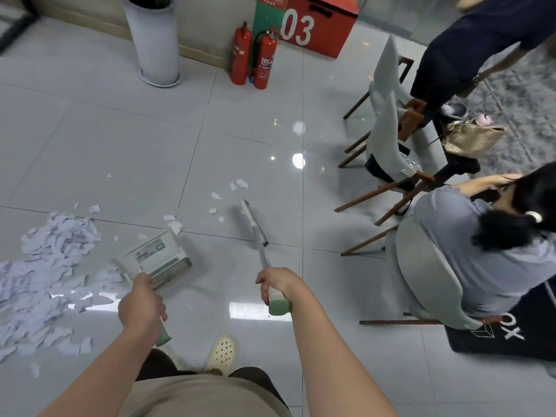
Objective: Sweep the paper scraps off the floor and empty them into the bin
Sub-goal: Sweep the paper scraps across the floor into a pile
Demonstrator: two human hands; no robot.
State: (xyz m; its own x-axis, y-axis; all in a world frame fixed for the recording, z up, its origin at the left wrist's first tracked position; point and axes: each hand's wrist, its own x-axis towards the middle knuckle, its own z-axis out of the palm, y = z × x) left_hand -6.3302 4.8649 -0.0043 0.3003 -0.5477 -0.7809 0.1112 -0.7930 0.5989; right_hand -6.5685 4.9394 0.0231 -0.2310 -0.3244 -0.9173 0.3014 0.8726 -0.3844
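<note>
Gripping the broom (254, 225) handle, the right hand (275, 284) angles the long shaft away and slightly left, head down beside stray paper scraps (54, 260). Curled round its handle, the left hand (141, 305) holds the dustpan (156, 257) low, mouth apparently facing the big pile on the floor (120, 139), likely to catch it.

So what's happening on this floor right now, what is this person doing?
A person is sweeping up torn paper. The left hand grips the dustpan handle, the pan sitting beside a big scrap pile. The right hand grips the broom, whose head is near a few loose scraps. Most paper is still on the floor.
</note>
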